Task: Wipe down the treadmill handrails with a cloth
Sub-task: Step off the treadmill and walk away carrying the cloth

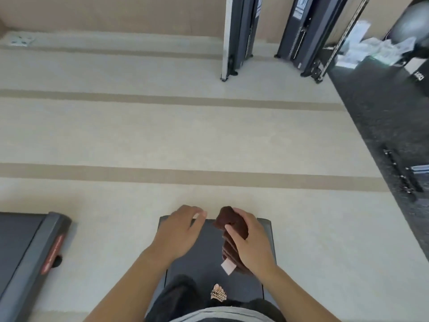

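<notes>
Second treadmill (27,247): lay at far left, untouched.
Left hand (178,231): hovered empty, fingers loosely apart, above the treadmill deck (267,231).
Cloth (232,228): brown, bunched, tag dangling, over the deck.
Right hand (251,240): fingers clamped on the cloth.
Handrails: none in view.
Progress: wiping apparently not begun; all remained.

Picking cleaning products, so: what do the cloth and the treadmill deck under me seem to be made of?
Cloth: looks like soft brown terry or microfibre, matte, bunched in folds in the right hand, with a pale tag hanging below. Deck: dark grey, dull sheen; probably a rubbery belt with a plastic end cap, though blur leaves that open.
</notes>
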Tool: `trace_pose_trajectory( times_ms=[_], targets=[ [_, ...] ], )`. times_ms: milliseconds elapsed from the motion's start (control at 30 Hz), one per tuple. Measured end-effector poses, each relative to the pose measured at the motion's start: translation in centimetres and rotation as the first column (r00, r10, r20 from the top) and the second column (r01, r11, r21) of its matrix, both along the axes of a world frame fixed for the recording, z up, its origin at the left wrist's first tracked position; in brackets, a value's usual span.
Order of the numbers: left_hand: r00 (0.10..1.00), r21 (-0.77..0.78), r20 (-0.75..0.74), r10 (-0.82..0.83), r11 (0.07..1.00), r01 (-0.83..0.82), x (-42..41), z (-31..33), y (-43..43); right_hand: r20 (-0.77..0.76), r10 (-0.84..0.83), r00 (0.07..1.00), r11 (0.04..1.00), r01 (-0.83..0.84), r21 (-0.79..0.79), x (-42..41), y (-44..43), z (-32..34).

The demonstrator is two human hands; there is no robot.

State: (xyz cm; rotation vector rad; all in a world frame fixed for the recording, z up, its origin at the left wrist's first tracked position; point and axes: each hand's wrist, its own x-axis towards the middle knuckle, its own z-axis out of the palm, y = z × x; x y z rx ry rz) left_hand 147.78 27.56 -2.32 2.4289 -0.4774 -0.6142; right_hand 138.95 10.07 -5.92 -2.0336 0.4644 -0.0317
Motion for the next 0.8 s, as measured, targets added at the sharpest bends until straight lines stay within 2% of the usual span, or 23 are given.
trace_pose_trajectory(
  times_ms=[233, 400, 533, 800],
  targets=[
    [0.996, 0.083, -0.041, 0.085, 0.993, -0.081, 12.5, -1.3, 0.6, 0.012, 0.023, 1.000, 0.999, -0.023, 0.028, 12.9, -1.0, -1.2],
    [0.996, 0.025, -0.036, 0.081, 0.996, -0.080, 23.2, -0.2, 0.9, 0.037, 0.120, 0.992, 0.993, -0.120, -0.015, 26.2, -1.0, 0.7],
    [0.992, -0.012, 0.057, 0.112, 0.994, -0.111, 33.3, 1.4, 0.5, 0.077, 0.178, 0.981, 0.983, -0.174, -0.052, 36.3, -1.7, 1.9],
    [0.998, -0.008, 0.041, 0.051, 0.999, -0.050, 51.0, 0.8, -4.6, 0.117, 0.125, 0.985, 0.975, -0.100, -0.199, 52.9, -8.0, 0.0]
  ],
)
